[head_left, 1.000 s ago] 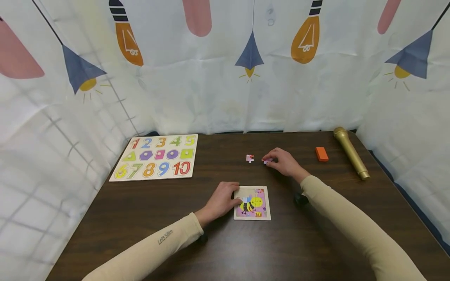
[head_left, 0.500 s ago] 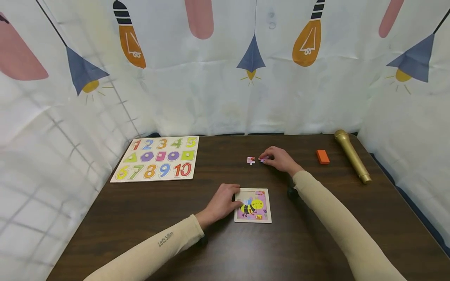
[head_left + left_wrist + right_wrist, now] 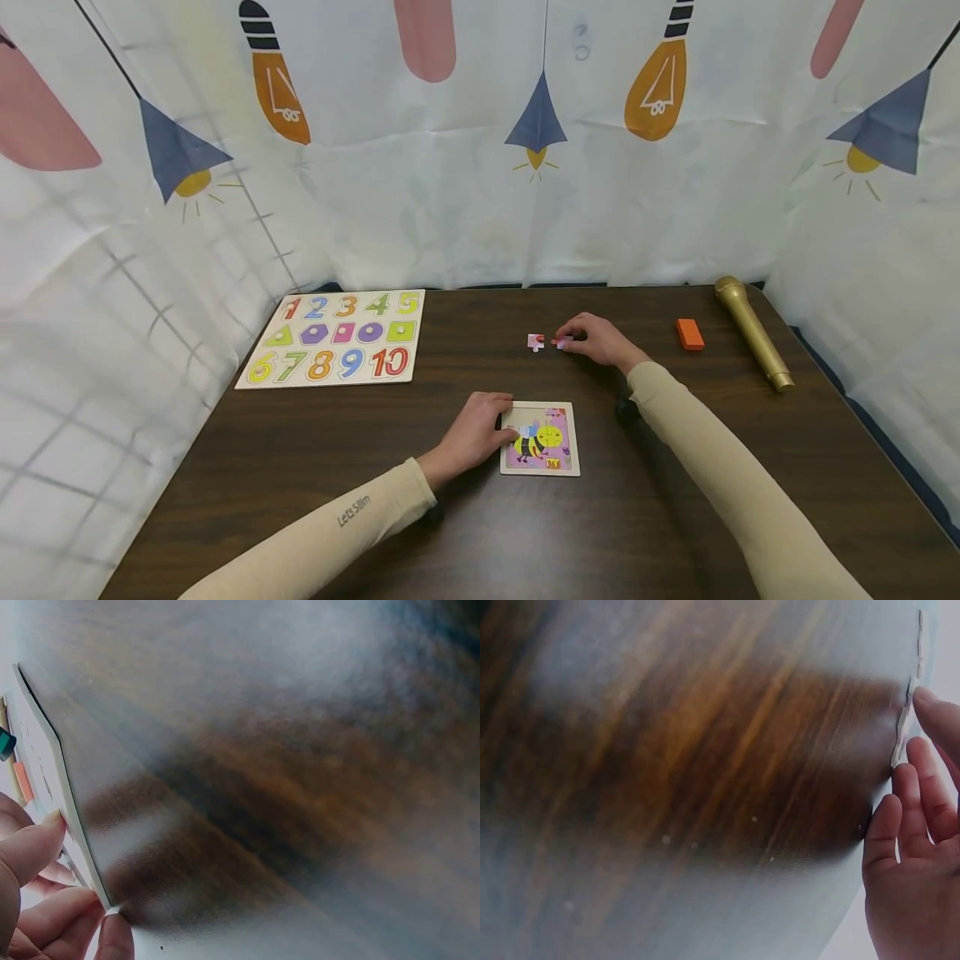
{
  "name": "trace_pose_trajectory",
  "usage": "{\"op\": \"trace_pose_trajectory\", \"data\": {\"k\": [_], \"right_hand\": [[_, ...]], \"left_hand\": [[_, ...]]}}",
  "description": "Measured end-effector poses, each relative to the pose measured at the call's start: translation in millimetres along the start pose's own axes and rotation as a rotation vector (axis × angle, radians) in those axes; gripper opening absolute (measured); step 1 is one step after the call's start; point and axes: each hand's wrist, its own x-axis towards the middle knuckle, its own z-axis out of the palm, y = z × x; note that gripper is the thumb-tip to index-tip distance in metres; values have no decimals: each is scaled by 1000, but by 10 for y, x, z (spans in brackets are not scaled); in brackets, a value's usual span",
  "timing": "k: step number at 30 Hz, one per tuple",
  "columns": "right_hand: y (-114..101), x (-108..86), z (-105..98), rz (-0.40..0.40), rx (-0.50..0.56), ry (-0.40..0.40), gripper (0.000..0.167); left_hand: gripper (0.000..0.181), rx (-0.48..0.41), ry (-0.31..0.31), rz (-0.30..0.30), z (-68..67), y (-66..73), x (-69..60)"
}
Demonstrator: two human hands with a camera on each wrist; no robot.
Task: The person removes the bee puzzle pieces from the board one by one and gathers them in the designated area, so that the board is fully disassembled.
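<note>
A small square bee jigsaw puzzle [image 3: 546, 450] in a pale wooden tray lies in front of me, partly filled, with bare wood at its top left. My left hand [image 3: 474, 429] grips the tray's left side, thumb over the top; in the left wrist view its fingers [image 3: 67, 919] are at the tray's edge and corner. Farther back, my right hand [image 3: 596, 340] pinches a pink puzzle piece [image 3: 560, 342] at the table surface. In the right wrist view that piece [image 3: 904, 724] appears edge-on, slightly tilted, under the thumb. Another loose puzzle piece [image 3: 536, 342] lies just left of it.
A number-and-shape board [image 3: 330, 340] lies at the back left of the dark wooden table [image 3: 420, 533]. To the right are an orange block [image 3: 689, 334] and a gold microphone [image 3: 753, 335]. A printed white curtain [image 3: 465, 208] encloses the back and sides.
My right hand has moved slightly left with its piece, closer to the other loose piece, then stayed nearly still. The left hand keeps its grip on the tray. The head view shifted slightly.
</note>
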Motion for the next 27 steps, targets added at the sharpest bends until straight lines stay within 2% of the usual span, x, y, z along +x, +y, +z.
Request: {"op": "trace_pose_trajectory", "data": {"k": [10,20,27], "right_hand": [[-41,-19,6,11,12,8,27],[-19,3,60,-5,-20,12,22],[-20,-7,64,-27,-20,27,21]], "left_hand": [[39,-2,-8,-18,-9,5,0],[40,-1,-8,-20,-4,6,-13],[40,7,2,-5,2,1,-15]]}}
